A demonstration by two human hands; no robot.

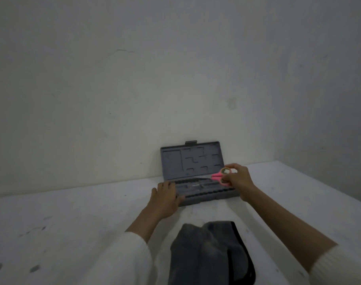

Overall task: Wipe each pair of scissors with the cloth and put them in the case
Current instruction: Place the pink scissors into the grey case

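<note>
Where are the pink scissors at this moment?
In the head view, the pink scissors are right of centre, held by the right hand over the right end of the open grey case, blades pointing left.

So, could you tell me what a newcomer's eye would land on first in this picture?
Probably the pink scissors, the only bright colour, pinched by the right hand over the open grey case standing against the wall. The left hand rests on the case's left front edge, and a dark cloth lies nearer on the white table.
</note>
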